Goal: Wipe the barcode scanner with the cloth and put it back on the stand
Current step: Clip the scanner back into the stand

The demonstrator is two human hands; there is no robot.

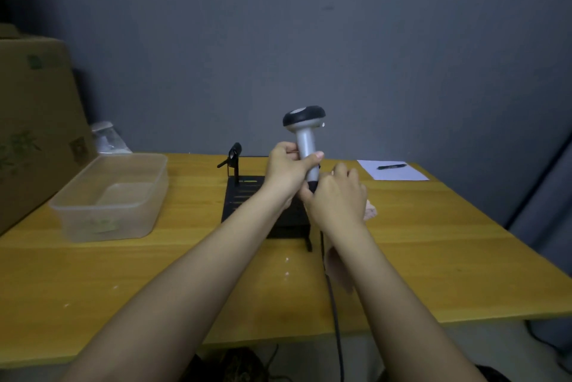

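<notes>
Now the left hand (286, 169) grips the scanner (305, 137) upright while the right hand (337, 196) clutches the cloth (370, 211) just below — best rub firmly, holding steady.

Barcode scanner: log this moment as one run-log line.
left hand: gripping barcode scanner handle, upright | right hand: at handle base with cloth | stand: vacant | phase: wiping

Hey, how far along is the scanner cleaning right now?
Done: the barcode scanner is off its stand and held upright above it. In hand: the left hand grips the handle, while the right hand works at the handle's base with a pinkish cloth peeking out under it, so wiping appears underway. Left: finish wiping and set the scanner back on the stand.
</notes>
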